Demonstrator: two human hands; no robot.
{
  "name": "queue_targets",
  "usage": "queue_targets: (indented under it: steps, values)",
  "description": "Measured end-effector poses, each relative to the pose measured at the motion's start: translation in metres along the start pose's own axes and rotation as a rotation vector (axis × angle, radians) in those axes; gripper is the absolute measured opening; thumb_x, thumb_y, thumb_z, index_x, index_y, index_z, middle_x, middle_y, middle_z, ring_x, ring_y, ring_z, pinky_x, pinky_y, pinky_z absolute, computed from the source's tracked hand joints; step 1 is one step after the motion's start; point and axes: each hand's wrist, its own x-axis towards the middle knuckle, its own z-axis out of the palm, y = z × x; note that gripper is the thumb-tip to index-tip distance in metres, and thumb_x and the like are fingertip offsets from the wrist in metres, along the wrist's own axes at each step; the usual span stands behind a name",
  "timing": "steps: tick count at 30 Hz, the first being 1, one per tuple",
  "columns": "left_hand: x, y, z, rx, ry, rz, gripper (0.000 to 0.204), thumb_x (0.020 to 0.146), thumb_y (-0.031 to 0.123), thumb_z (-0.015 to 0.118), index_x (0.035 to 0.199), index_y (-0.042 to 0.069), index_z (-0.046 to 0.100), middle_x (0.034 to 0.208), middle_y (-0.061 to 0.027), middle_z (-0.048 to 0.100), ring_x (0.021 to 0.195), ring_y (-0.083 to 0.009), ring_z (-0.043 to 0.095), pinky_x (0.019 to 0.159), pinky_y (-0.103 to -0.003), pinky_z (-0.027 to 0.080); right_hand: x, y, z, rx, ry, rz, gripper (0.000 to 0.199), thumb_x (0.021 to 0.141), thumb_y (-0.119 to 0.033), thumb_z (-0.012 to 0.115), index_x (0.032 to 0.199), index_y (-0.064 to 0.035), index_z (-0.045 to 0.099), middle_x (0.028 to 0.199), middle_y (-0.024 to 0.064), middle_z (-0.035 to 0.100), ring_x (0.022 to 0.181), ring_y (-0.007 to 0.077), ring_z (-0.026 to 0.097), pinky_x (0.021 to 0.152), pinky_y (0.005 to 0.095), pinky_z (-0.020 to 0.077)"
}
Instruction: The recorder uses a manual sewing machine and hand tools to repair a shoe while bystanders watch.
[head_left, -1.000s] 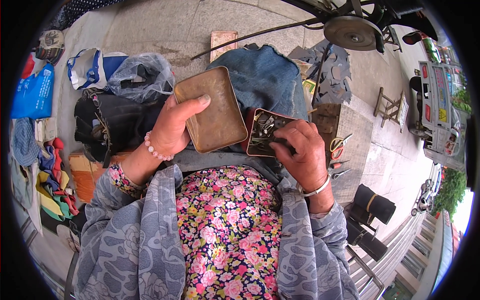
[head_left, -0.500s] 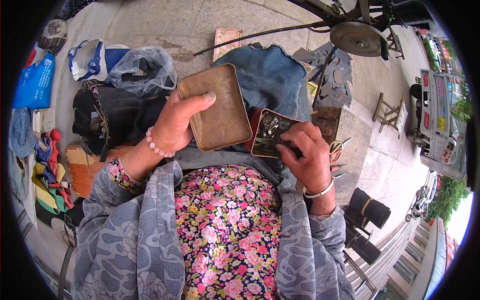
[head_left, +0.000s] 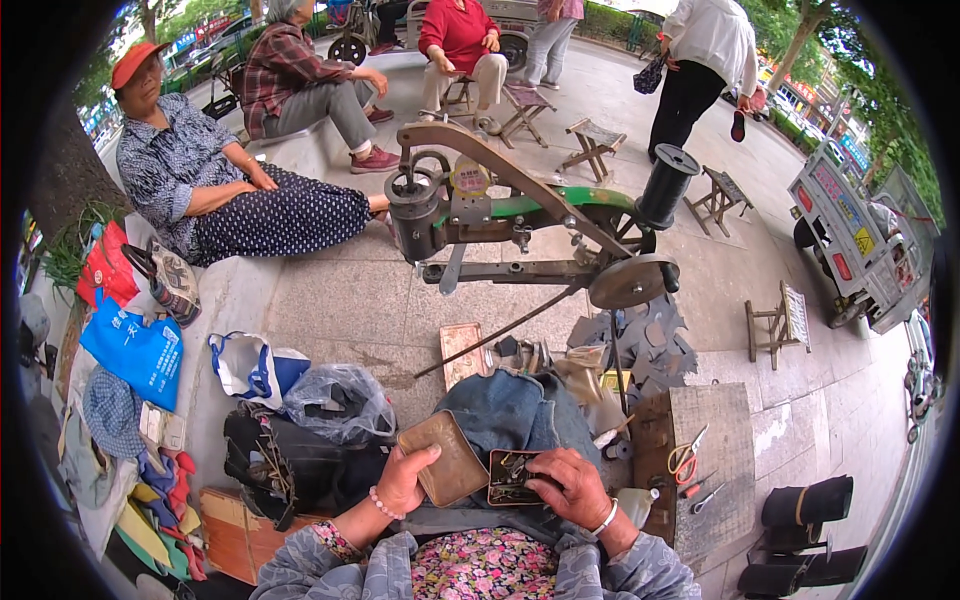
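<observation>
Item: small shallow rust-brown metal tin (head_left: 515, 477) with its detached lid, both in my hands, over my lap.
My view has lifted; the grips are unchanged, so sorting goes on. Left hand (head_left: 405, 482) clasps the flat tarnished brass-coloured lid (head_left: 443, 458); right hand (head_left: 573, 487) grips the tin, thumb among dark metal bits, lid touching its left edge.

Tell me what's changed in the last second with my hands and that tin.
The view tipped up toward the street; the hands barely moved. The left hand still holds the brown tin lid, and the right hand still has its fingers in the open tin of small parts. Nothing was picked up or let go.
</observation>
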Motion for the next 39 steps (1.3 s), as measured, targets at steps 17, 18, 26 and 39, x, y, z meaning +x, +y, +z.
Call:
queue_targets:
  steps: [17,18,26,39]
  values:
    - [0.000,0.024,0.061,0.418,-0.149,0.139,0.032,0.091,0.015,0.047,0.120,0.001,0.052,0.096,-0.0002,0.059,0.089,-0.0052,0.052,0.080,-0.024,0.044,-0.008,0.005,-0.006,0.376,0.037,0.150,0.023,0.075,-0.009,0.071,0.096,-0.0033,0.063,0.086,0.0086,0.062,0.078,0.0176,0.059,0.071,0.0286,0.0451]
    - [-0.001,0.031,0.062,0.520,-0.141,0.196,0.032,0.090,0.014,0.048,0.118,0.000,0.053,0.099,-0.0059,0.060,0.088,-0.0102,0.056,0.078,-0.027,0.046,-0.011,0.007,-0.006,0.528,0.074,0.194,0.022,0.075,-0.007,0.071,0.096,-0.0018,0.063,0.087,0.0085,0.061,0.078,0.0150,0.058,0.070,0.0271,0.0451]
    - [-0.007,0.022,0.103,1.637,-0.258,1.147,0.047,0.069,0.010,0.064,0.111,-0.007,0.052,0.112,-0.0216,0.056,0.097,-0.0375,0.058,0.083,-0.042,0.048,-0.028,0.012,-0.009,1.186,0.378,0.386,0.019,0.079,0.000,0.064,0.097,-0.0003,0.059,0.090,0.0100,0.061,0.070,0.0152,0.059,0.065,0.0275,0.0504]
    - [0.015,0.010,0.089,1.871,-0.735,0.706,0.085,0.066,0.041,0.072,0.139,0.016,0.034,0.126,-0.0188,0.039,0.116,-0.0328,0.040,0.096,-0.046,0.029,-0.055,0.032,-0.001,1.367,0.484,0.700,0.012,0.084,-0.003,0.058,0.096,-0.0041,0.059,0.087,0.0097,0.064,0.063,0.0158,0.058,0.065,0.0319,0.0512]
